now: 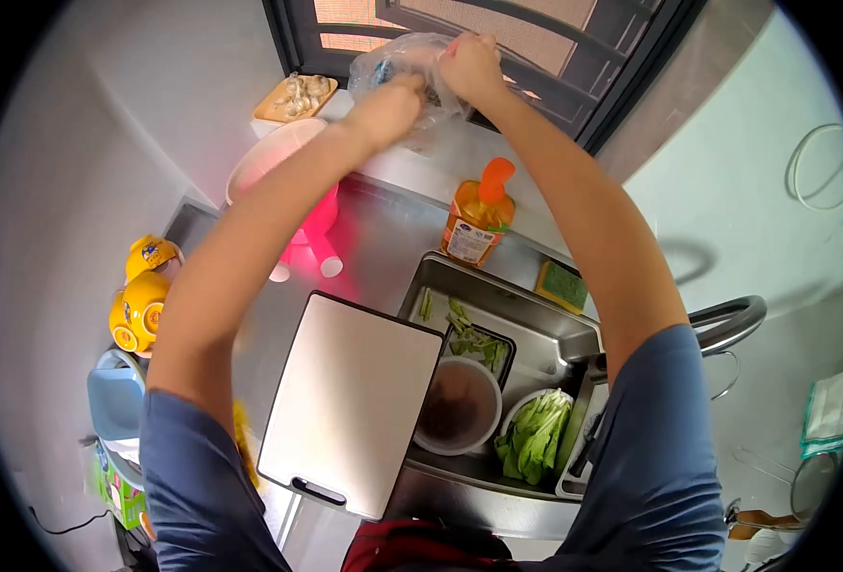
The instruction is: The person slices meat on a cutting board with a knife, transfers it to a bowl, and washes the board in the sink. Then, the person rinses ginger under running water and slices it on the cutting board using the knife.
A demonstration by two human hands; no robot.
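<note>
A clear plastic bag [425, 48] is held up at the window ledge, with something dark and bluish showing through it. My right hand [472, 69] is closed on the bag's right edge. At the bag's front side is my left hand [386, 112], slightly blurred, its fingers curled together at the bag's opening. Whatever the left fingers hold is hidden. Left of the bag, a small tray [271, 107] carries garlic bulbs [305, 93]. Below my left forearm stands a pink colander [320, 214], partly covered by the arm.
An orange soap bottle [476, 224] and a sponge [561, 287] stand behind the sink [431, 276]. In the sink are a bowl of brownish water [457, 405] and leafy greens [536, 434]. A white cutting board [350, 400] overlaps its left edge. Yellow bowls [145, 300] stand left; the faucet [726, 324] juts in right.
</note>
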